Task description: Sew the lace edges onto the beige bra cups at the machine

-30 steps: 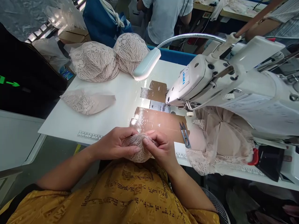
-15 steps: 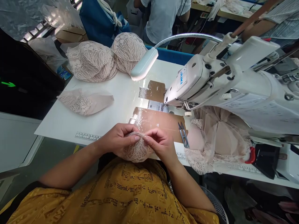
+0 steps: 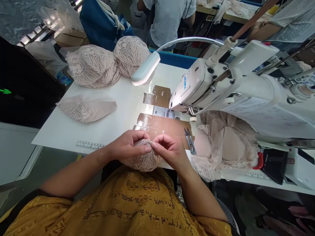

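Observation:
Both of my hands hold a beige lace bra cup [image 3: 145, 160] at the near edge of the white sewing table [image 3: 118, 108], close to my yellow shirt. My left hand [image 3: 128, 146] wraps round its left side, thumb pressed on the top edge. My right hand [image 3: 169, 149] pinches that same edge from the right with curled fingers. The two thumbs almost touch. A white sewing machine [image 3: 236, 88] stands just beyond to the right.
Thread snips [image 3: 189, 141] lie on brown tape right of my hands. Beige fabric [image 3: 226, 144] is piled under the machine arm. A loose lace cup [image 3: 85, 108] lies at left, two stacks of lace cups [image 3: 108, 62] at the back. A gooseneck lamp [image 3: 145, 68] hangs over the table. Another person sits beyond.
My hands have drawn closer together along the cup's top edge, the right going from a flat hold to a pinch. The view has shifted slightly right.

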A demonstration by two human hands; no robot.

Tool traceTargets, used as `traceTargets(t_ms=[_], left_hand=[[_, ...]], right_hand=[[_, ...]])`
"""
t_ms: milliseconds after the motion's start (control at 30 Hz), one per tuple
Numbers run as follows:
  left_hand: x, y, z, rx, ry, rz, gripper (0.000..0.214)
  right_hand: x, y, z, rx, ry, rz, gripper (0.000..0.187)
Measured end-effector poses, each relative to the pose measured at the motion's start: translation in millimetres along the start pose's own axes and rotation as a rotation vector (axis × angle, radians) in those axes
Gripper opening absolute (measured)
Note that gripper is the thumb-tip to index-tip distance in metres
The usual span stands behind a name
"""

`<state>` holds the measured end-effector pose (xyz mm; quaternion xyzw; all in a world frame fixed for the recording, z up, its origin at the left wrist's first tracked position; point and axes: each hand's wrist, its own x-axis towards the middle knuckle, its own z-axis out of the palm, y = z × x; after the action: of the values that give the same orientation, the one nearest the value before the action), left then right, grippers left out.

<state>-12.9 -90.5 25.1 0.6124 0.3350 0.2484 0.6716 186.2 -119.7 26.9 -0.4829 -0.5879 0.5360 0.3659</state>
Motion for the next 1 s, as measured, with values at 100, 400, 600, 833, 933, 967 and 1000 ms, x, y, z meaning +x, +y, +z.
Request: traceTargets(t_ms=[100,400,600,833,933,967,1000], left_hand=[[3,-1,2.6,-0.092,0.000,-0.014,0.020],[12,-7,-9.7,-0.548,0.384,-0.160,0.029],[30,21,-50.0,0.727,0.758,0.246,0.022],[104,-13,31.9,1.349,0.231,0.240,0.023],[98,-14,51.2,1.416,0.149,0.219,0.024],[94,-10,50.9,1.428,0.129,0.202,0.026],[89,-5,47.5,1.419,0.095,0.185,0.027]], right_hand=[[0,-2,-1,0.038,-0.002,0.019,0.021],[13,16,-19,0.136,0.056,0.074,0.024],[-3,21,-62,-0.174,0.287,0.056,0.021],[20,16,-68,-0.616,0.188,-0.055,0.023],[30,24,-63,-0.743,0.120,-0.087,0.030],[31,28,-61,-0.793,0.089,-0.092,0.032],[32,32,-58,-0.857,0.061,-0.095,0.032]])
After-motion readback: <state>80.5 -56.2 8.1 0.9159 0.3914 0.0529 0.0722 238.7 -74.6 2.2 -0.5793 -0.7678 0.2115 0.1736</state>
